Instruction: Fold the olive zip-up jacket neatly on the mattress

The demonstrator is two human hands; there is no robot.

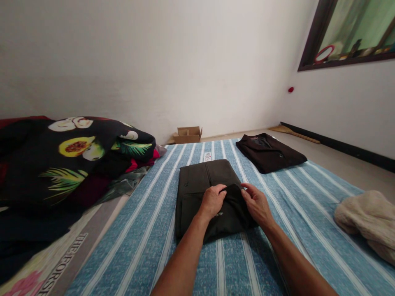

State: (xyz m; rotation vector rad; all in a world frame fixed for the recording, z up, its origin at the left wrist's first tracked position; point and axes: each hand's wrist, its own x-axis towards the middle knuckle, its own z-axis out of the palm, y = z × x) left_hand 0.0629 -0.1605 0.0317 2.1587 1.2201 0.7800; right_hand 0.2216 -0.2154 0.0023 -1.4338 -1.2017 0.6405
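Dark folded garment (195, 179) under both hands
On my feed, the left hand (213, 201) and right hand (256, 203) pinch its cloth; a brown garment (271, 154) lies beyond the right.

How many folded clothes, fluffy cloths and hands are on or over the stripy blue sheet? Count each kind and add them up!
Folded clothes: 2 (dark grey garment, dark brown garment)
Fluffy cloths: 1 (cream cloth)
Hands: 2 (left hand, right hand)
Total: 5
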